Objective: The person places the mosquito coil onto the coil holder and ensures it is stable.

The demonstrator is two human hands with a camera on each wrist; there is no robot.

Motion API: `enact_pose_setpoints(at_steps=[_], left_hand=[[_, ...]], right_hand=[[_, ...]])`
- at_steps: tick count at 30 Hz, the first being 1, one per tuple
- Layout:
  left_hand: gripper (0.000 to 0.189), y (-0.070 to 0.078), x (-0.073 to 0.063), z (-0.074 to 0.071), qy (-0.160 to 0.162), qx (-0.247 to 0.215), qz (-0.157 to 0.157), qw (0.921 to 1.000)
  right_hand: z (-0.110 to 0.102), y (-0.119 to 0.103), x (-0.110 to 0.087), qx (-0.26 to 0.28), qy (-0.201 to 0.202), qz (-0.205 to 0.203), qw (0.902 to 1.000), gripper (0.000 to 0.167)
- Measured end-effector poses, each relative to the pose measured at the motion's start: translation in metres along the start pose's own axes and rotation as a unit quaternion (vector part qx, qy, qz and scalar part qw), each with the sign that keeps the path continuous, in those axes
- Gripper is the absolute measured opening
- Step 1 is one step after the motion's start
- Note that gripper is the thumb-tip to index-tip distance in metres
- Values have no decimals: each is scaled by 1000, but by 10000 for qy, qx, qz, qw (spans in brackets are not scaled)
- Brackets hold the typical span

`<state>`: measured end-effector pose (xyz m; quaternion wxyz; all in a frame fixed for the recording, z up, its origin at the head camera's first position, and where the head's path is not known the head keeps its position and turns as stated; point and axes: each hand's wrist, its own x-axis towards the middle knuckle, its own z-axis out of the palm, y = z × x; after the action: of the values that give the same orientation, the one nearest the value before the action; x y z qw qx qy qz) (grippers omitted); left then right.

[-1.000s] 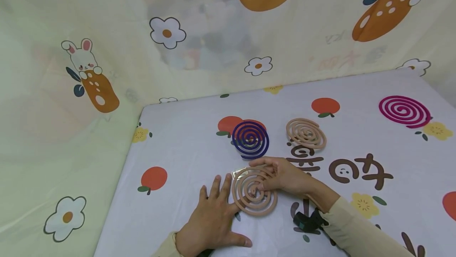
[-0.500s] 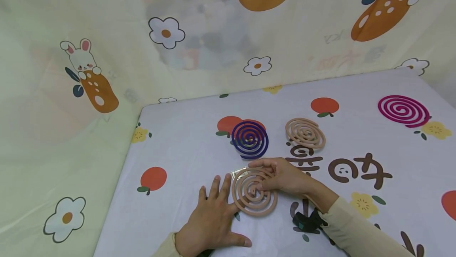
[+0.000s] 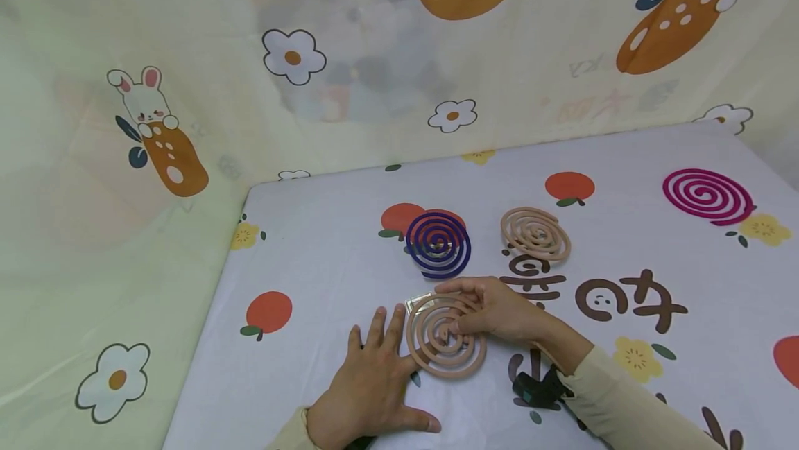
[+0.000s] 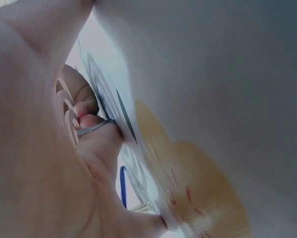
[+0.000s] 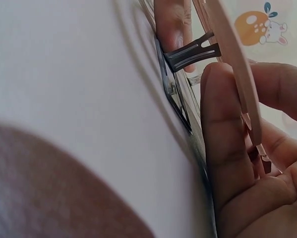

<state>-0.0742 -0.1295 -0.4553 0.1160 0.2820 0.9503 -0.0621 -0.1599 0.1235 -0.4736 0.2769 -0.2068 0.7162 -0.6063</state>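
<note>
My right hand [image 3: 499,308] pinches a tan mosquito coil [image 3: 451,371], thumb near its centre and fingers under and beyond the far rim. Beneath the coil lies a thin metal coil stand [image 3: 419,303]; its upright prong [image 5: 194,54] reaches the coil's underside in the right wrist view. My left hand [image 3: 377,387] rests on the table with its fingers spread. One left finger [image 5: 173,27] extends under the coil and touches the stand by the prong. The right fingers hide part of the coil.
Behind the hands lie a dark blue coil [image 3: 439,240] and another tan coil [image 3: 536,231]. A magenta coil [image 3: 705,192] lies at the far right. The white table cover [image 3: 312,249] has printed fruit and flowers. A patterned curtain [image 3: 374,138] stands along the back edge.
</note>
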Motion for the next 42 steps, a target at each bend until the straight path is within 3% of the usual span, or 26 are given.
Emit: enact_pose_setpoints(at_steps=[13,23,42], left_hand=[[112,0,0,1,53,-55,4,10000],[112,-1,-3,1,74,-195,9,9998],[113,-4,-5,3,189,-134,53,9997]], right_hand=[[0,1,-1,-173,59,-13,9998,63],[2,3,2,63,-61,-18,10000,61],[-5,3,-3,-425,176,227,9987,62]])
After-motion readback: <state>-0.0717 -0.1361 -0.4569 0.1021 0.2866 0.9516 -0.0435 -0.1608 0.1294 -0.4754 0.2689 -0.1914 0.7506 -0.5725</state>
